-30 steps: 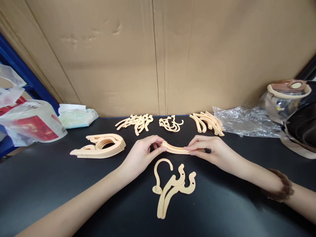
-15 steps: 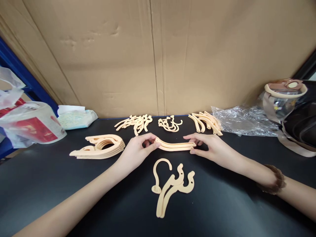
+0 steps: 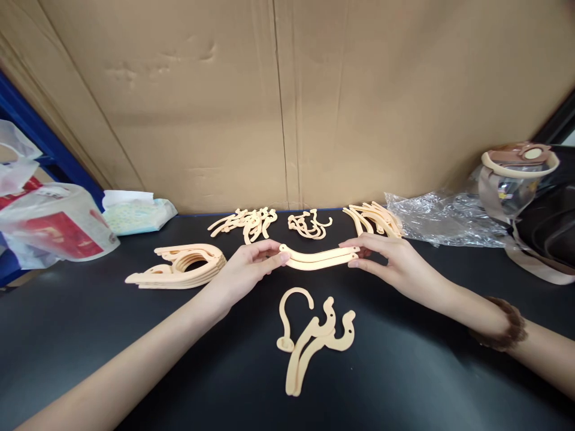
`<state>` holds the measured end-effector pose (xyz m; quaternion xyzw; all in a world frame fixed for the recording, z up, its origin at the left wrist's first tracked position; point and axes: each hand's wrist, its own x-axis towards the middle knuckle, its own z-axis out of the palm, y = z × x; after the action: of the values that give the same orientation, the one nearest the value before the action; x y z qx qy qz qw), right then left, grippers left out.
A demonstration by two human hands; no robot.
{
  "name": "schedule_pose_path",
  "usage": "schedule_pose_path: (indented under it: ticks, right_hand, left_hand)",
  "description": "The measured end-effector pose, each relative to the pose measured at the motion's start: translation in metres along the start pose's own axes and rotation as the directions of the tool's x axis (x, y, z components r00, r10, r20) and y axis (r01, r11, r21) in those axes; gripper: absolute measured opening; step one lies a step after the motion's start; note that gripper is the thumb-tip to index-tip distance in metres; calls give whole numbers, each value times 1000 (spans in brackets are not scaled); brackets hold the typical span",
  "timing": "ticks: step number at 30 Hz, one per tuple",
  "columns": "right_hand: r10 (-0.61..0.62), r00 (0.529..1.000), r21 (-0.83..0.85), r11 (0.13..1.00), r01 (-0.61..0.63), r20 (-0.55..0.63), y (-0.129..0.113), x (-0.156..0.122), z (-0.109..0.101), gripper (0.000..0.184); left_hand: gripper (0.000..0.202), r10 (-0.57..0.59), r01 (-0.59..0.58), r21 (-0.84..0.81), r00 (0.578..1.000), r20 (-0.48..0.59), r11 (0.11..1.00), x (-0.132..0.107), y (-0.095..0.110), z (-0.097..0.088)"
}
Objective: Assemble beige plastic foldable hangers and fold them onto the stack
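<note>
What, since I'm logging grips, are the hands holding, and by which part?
Two curved beige strips, side by side: the left hand pinches their left end, the right hand their right.

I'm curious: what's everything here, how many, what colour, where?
Curved strips: two, cream, between hands
Loose hook: one, cream, front centre
Notched bars: two, cream, beside hook
Stacked pieces: one stack, cream, left
Bar pile: one, cream, back left
Hook pile: one, cream, back centre
Strip pile: one, cream, back right
Plastic wrap: one, clear, right
Cup: one, clear, far right
Bag: one, black, far right
Packet: one, white and green, left
Plastic bag: one, translucent, far left
Frame: one, blue, left
Cardboard: count unclear, brown, behind
Table: one, black, underneath
Wristband: one, brown, right wrist
Left hand: one, strips' left end
Right hand: one, strips' right end
</note>
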<state>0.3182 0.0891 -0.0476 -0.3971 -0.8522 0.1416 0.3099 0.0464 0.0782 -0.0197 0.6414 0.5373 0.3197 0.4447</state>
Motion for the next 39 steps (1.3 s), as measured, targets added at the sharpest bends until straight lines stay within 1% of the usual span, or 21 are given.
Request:
schedule_pose_path:
  ticks: [4, 7, 9, 10, 13, 15, 18, 25, 29, 35, 39]
  right_hand:
    - [1, 1000, -13, 1000, -1, -7, -1, 0, -1, 25]
    - [-14, 999, -36, 999, 13, -36, -4, -1, -3, 24]
    - [-23, 998, -50, 999, 21, -51, -6, -1, -4, 24]
    - [-31, 998, -59, 998, 28, -55, -6, -1, -4, 24]
    - [-63, 996, -93, 994, 58, -55, -7, -2, -5, 24]
    - [-78, 996, -108, 992, 72, -45, -6, -2, -4, 25]
    - [-83, 996, -111, 991, 80, -26, -4, -2, -3, 27]
    - [-62, 998, -105, 992, 62, 11, -1, -1, -1, 28]
    - [-16, 1000, -113, 993, 15, -10, -3, -2, -1, 41]
    - [-67, 997, -134, 989, 70, 27, -4, -1, -2, 29]
    - [-22, 999, -134, 991, 26, 30, -4, -1, 0, 31]
  left_hand:
    - [35, 80, -80, -43, 997, -8, 996, 4, -6, 0]
    - [43, 161, -161, -37, 987, 6, 986, 5, -10, 0]
    - [48, 231, -232, 39, 973, 28, 972, 4, -11, 0]
    - [45, 276, -279, 104, 960, 41, 955, 3, -11, -1]
    - [24, 408, -413, 311, 909, 83, 856, 1, -12, -2]
    - [16, 453, -455, 377, 886, 100, 807, 1, -12, -3]
    - [15, 463, -464, 410, 880, 109, 785, 3, -13, -4]
    - [19, 449, -454, 433, 885, 119, 779, 1, -11, -4]
    - [23, 431, -435, 426, 895, 112, 793, -1, -8, -3]
    - [22, 418, -426, 414, 901, 115, 804, 2, -11, -3]
    - [23, 400, -417, 351, 908, 125, 838, 3, -11, -3]
